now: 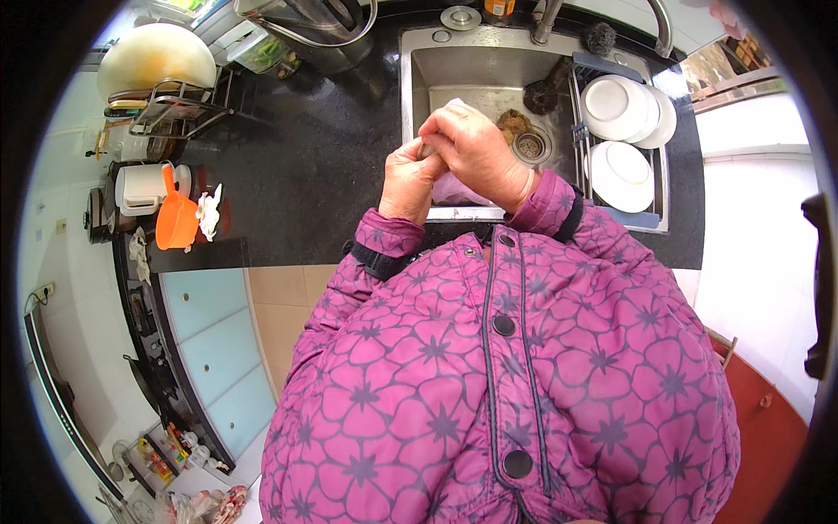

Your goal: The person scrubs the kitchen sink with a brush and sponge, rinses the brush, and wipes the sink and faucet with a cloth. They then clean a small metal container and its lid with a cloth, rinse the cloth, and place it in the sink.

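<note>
Over the left front part of the stainless steel sink [471,60], my two hands meet with their fingers bent together. My left hand [411,180] pinches a small pale item [426,150] between thumb and fingers; what it is cannot be told. My right hand [478,147] touches it from above, and a bit of something whitish shows beyond its knuckles. Below the hands, a purple cloth or bag [458,190] lies partly hidden in the sink. Near the drain strainer [529,147] lie a brown scrubbing clump [513,123] and a dark round scrubber [540,97].
A rack [579,134] with white plates [632,108] and a white bowl [620,175] spans the sink's right side. The faucet [546,23] stands behind. Leftward on the black counter [314,164] are an orange dipper [175,223], a crumpled white cloth [209,211] and a metal kettle [314,33].
</note>
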The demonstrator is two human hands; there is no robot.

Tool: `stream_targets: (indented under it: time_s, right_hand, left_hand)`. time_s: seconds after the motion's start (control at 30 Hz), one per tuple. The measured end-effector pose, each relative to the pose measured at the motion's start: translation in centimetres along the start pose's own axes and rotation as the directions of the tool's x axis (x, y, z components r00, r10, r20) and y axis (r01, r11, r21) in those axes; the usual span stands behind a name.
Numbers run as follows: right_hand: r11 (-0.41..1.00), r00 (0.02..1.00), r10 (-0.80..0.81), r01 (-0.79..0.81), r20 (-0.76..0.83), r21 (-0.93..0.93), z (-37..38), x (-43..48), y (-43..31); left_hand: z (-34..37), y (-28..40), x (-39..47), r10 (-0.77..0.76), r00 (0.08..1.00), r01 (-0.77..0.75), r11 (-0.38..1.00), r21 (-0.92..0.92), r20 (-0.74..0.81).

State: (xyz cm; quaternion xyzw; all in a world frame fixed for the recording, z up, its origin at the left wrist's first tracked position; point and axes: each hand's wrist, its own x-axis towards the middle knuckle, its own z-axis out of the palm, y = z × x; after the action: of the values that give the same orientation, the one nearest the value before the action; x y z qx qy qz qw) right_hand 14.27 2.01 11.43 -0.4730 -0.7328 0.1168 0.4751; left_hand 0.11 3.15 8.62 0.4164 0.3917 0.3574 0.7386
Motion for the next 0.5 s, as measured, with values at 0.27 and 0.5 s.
stream_targets:
  time_s: [0.27,0.5]
  right_hand:
    - [0.927,0.926,0.375,-0.374,0.038,-0.032,-1.6,-1.5,4.3]
    - [0.544,0.748,0.661,-0.423,-0.060,0.724,-5.9,0.0,4.7]
  left_hand:
    - [-0.2,0.4,-1.7,-0.012,0.989,0.058,0.949,-0.308,0.150]
    - [-1.2,0.5,-1.1,-0.045,0.983,0.126,0.870,-0.476,0.178]
